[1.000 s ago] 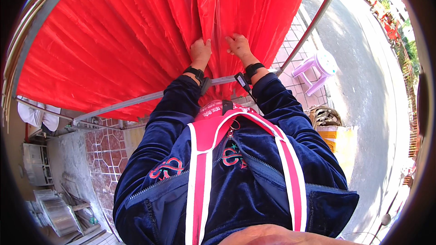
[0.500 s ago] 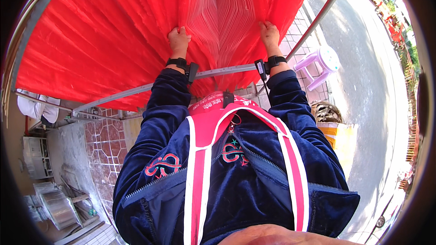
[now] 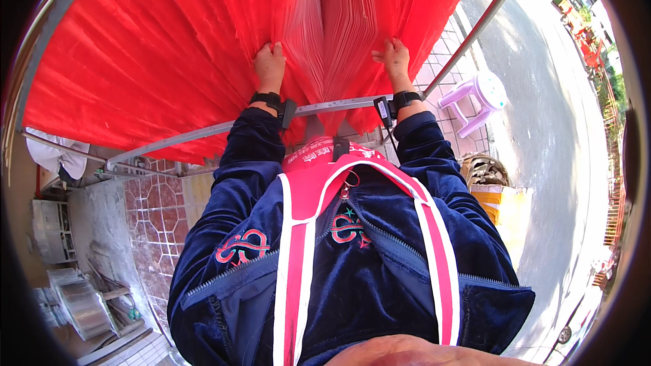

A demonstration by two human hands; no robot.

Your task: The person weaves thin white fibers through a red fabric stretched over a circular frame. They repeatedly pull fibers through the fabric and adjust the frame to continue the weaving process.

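A thick bundle of thin red sheets [image 3: 156, 47] hangs in front of me, its many pale layered edges showing along the middle fold. My left hand [image 3: 270, 68] rests against the red layers left of that fold, its fingers stretched upward and slightly apart. On the other side, my right hand [image 3: 393, 59] touches the sheets with its fingers spread, one pointing toward the fold. Neither hand grips the material visibly; some fingertips are hard to make out against the red. A grey metal bar [image 3: 339, 104] crosses beneath both wrists.
A slanting metal pole [image 3: 478, 27] stands right of the sheets. Beyond it are a lilac plastic stool [image 3: 485, 91] on paving and a road [image 3: 549, 129]. A yellow-and-white box [image 3: 498, 203] sits near my right elbow. Stacked metal-like panels [image 3: 83, 305] lie at lower left.
Both hands have loosened from the red sheets. My fingers have uncurled, most plainly on the right, and the right hand has shifted slightly down and left.
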